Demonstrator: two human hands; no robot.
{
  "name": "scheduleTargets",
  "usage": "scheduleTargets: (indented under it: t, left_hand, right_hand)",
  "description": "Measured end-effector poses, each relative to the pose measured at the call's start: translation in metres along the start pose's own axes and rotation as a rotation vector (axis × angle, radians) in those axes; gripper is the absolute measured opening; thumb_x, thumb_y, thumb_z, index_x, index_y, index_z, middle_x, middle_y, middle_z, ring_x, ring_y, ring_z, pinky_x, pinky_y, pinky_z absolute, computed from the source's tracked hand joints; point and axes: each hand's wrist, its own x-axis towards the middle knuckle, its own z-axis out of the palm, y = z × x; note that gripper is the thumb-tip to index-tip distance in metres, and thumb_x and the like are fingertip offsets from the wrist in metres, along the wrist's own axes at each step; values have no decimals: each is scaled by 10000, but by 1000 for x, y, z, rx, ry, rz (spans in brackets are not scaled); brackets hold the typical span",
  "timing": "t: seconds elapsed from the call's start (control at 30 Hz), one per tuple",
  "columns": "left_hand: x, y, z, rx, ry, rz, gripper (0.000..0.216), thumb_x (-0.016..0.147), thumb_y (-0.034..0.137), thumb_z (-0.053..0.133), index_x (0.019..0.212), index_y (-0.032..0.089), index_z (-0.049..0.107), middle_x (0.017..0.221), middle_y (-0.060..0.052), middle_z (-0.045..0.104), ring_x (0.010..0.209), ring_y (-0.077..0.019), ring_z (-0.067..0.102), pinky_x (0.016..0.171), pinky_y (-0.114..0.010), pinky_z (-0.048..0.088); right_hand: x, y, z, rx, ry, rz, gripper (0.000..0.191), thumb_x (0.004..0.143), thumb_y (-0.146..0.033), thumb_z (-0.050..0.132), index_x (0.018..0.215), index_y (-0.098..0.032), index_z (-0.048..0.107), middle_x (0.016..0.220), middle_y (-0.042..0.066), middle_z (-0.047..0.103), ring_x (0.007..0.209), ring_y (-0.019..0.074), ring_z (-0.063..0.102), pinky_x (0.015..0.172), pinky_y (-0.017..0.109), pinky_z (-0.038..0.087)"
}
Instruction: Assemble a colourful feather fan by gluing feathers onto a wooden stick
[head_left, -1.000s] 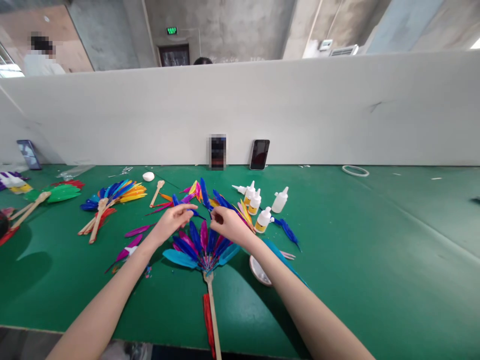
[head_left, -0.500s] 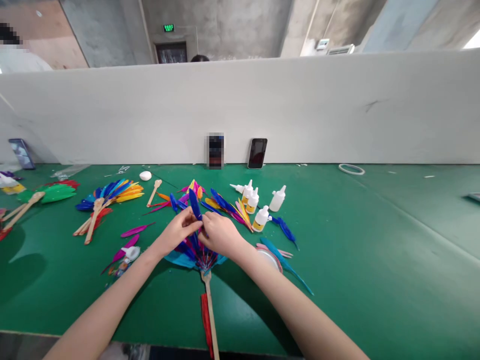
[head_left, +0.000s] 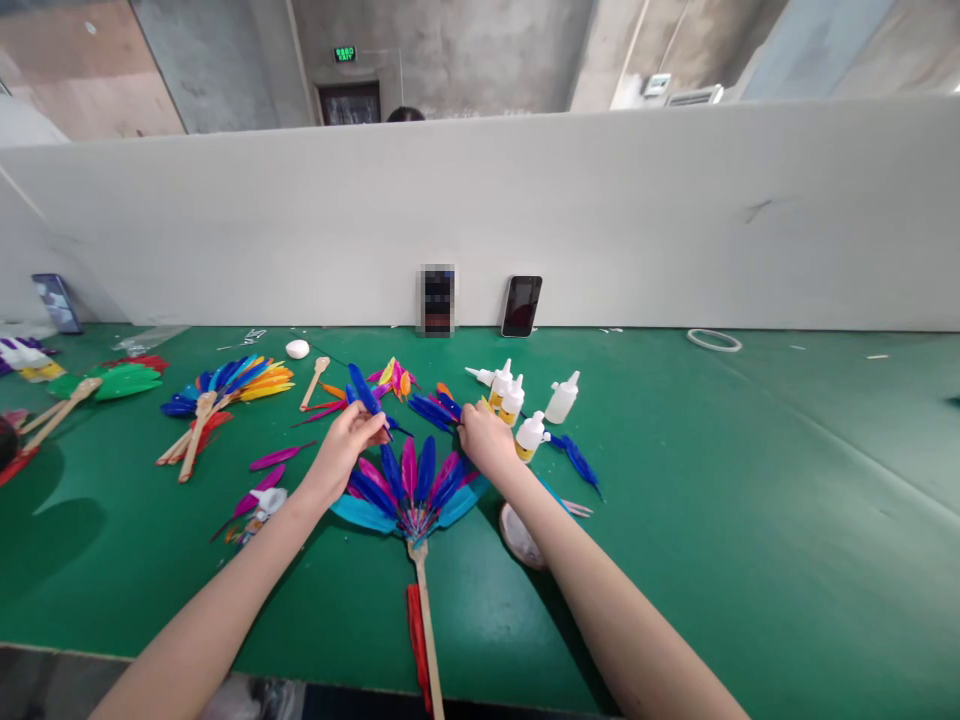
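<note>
My left hand [head_left: 346, 448] pinches a dark blue feather [head_left: 363, 388] upright above the table. Below and between my hands lies a feather fan [head_left: 426, 470] with blue, magenta and light blue feathers spread from a wooden handle [head_left: 424, 615]. A red tassel [head_left: 416, 630] lies along that handle. My right hand [head_left: 487, 440] reaches down at a pile of loose feathers [head_left: 435, 412], its fingers curled together. What its fingertips hold, if anything, is hidden. Several white glue bottles [head_left: 531, 434] stand just beyond the right hand.
A round dish [head_left: 519, 535] sits by my right forearm. Loose magenta feathers [head_left: 274, 457] lie left of the fan. Farther left are a multicoloured fan [head_left: 251, 378] and a green one [head_left: 124, 382]. Two phones, one a black phone [head_left: 521, 306], lean on the white partition [head_left: 615, 220].
My hands, which were together over the fan, have parted. The left moved slightly left with the blue feather; the right moved right and away to the feather pile, uncovering the fan.
</note>
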Motion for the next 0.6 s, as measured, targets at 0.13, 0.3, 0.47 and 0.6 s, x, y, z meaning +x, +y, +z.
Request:
scheduleTargets:
  t: [0.13,0.3,0.47,0.6]
  left_hand:
    - [0,-2,0,29,-29,-12,277,557,360,677,607,158,495,540,40,551,562,-101,537,587,-231,429]
    - [2,-6,-2,52,-28,4,275,565,373,677,617,157,515,562,36,558,568,-107,544,602,-238,435]
    - [2,-6,-2,92,-79,54,270,593,396,658,643,155,548,601,25,569,593,-128,560,633,-261,438]
    - [0,-5,-2,131,-108,110,242,623,382,642,652,159,554,619,27,567,601,-132,556,644,-261,432]
  right_hand:
    - [1,0,0,97,5,23,209,808,-115,413,926,-93,584,977,175,588,887,235,584,682,282,414]
    - [3,1,-7,294,33,9,231,838,-249,401,870,-143,604,835,80,618,783,171,571,653,252,407]
    - [-3,-8,-9,1123,-186,-58,233,721,-365,526,751,-152,617,618,-14,519,539,83,457,507,212,359]
    - [-9,-15,-6,1445,-313,-101,267,557,-404,657,647,-153,632,540,-42,470,494,59,389,493,221,308]
